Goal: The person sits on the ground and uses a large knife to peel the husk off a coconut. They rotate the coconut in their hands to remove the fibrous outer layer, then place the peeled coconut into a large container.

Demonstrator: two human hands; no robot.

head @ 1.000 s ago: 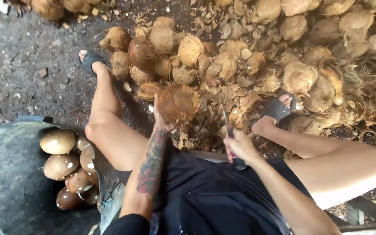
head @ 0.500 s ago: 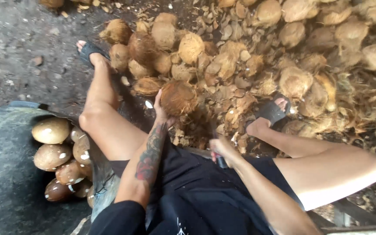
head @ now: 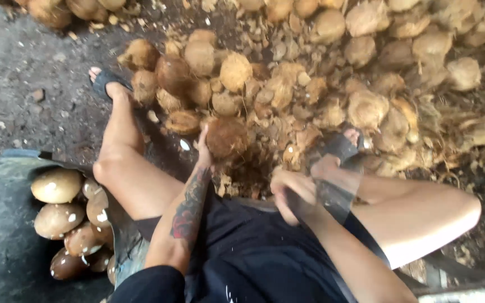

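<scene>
Down between the knees, the left hand cups a brown coconut from the side, steadying it low over the husk pile. Motion-blurred, the right hand is clenched round a dark blade. Peeled nuts sit apart in a tub by the left leg, within easy reach.

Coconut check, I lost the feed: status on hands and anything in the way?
Left hand grips coconut. Right hand grips blurred dark blade. Husk pile crowds beyond.
</scene>
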